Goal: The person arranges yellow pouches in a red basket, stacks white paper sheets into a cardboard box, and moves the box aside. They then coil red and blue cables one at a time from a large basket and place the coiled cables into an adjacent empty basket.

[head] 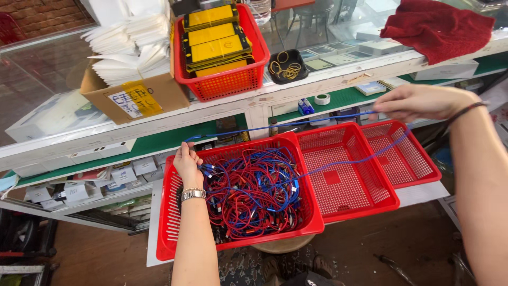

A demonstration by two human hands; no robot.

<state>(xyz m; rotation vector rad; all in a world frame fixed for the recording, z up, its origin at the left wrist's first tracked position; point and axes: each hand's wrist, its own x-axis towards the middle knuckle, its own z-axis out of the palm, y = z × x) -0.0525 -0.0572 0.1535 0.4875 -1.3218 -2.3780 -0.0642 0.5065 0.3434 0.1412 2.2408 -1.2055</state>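
**Head view: blue cable drawn taut between both hands**

Head camera looks down on a white worktop [428, 195] carrying three red baskets. The big basket [174, 222], at 7 o'clock, holds a tangle of red and blue cables [248, 193]; two empty baskets [344, 180] sit at 3 o'clock. One blue cable [296, 123] spans both hands. The left hand [188, 161], at the basket's rim, is closed around one end; the right hand [418, 101], at 2 o'clock, pinches the other. Judged step: pulling one cable free. Next calls for lifting its trailing loop clear of the tangle.
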